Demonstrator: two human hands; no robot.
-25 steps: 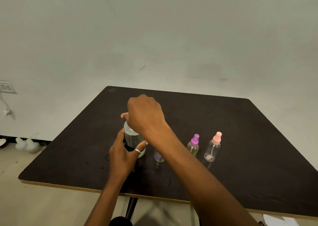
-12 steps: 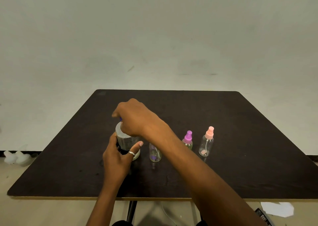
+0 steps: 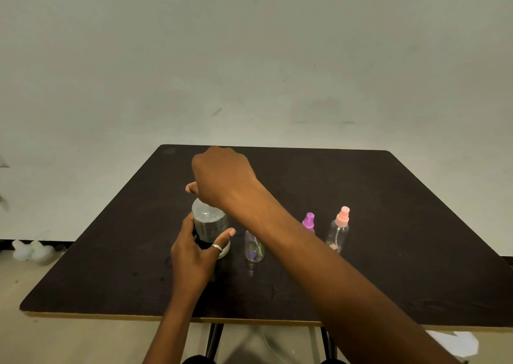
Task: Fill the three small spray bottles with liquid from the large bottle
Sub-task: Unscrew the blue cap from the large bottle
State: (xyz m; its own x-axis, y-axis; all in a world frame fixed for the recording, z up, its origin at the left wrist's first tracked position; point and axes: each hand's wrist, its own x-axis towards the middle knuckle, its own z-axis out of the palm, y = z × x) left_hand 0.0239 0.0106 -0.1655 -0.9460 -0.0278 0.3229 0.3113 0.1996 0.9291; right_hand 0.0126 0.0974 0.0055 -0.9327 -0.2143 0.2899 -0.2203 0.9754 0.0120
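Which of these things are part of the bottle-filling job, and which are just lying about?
In the job: large bottle; left hand gripping it; right hand over its top; small bottle beside it; purple-capped bottle; pink-capped bottle.
Lying about: white objects on floor; paper scrap on floor.

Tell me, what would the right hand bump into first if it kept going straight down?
The large bottle. The right hand hangs curled right over its top. It may be touching it, but that spot is hidden. The left hand grips the bottle's side.
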